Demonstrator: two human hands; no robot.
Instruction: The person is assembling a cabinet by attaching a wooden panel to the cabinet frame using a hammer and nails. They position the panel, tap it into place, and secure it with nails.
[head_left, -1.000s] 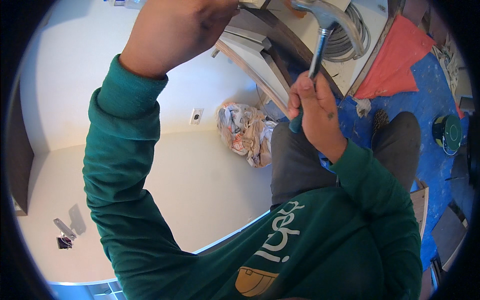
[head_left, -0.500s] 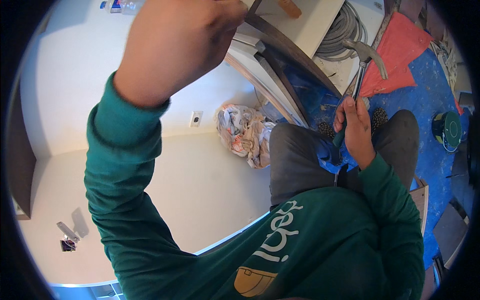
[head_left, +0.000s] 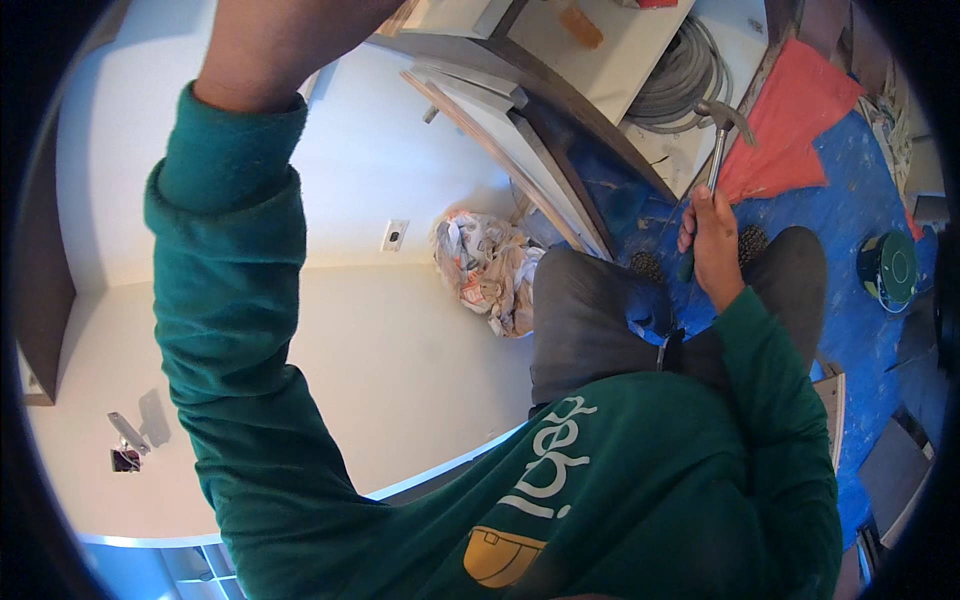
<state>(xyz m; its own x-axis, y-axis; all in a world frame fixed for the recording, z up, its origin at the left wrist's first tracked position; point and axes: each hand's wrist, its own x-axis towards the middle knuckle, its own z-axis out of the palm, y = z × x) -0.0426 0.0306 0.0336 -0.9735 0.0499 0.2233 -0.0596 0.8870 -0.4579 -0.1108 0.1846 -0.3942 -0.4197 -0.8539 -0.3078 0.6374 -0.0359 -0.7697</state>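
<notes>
A: What was the condition of each hand at this moment?

B: The right hand (head_left: 715, 240) had its fingers wrapped around the grip of a claw hammer (head_left: 718, 135). The hammer was upright, head uppermost, held low above the person's knees and over the blue floor sheet (head_left: 850, 215). The left hand (head_left: 285, 40) was raised high, near the upper rim of the view. Only its back and wrist showed, so I cannot tell whether its fingers were open or closed, or whether they held anything.

A: Where did the hammer stand relative to the surrounding items?

B: Its head was just beside the white panel (head_left: 640, 50) that carried the coil of grey cable (head_left: 680, 75), and near the orange sheet (head_left: 790, 120). A stack of leaning boards (head_left: 510, 140) ran down to the left of it. A crumpled dust cloth (head_left: 490, 265) lay against the wall, and a green lidded tin (head_left: 888, 270) sat on the floor sheet, well apart to the right.

A: Which step did that indicate?

B: In my judgement, a hammering operation was in hand, with the tool lowered between strokes and the left hand steadying something overhead.

A: What did the next move call for?

B: Judged from the pose, a firm grip, a lift of the hammer toward the left hand, and clearance from the boards.
</notes>
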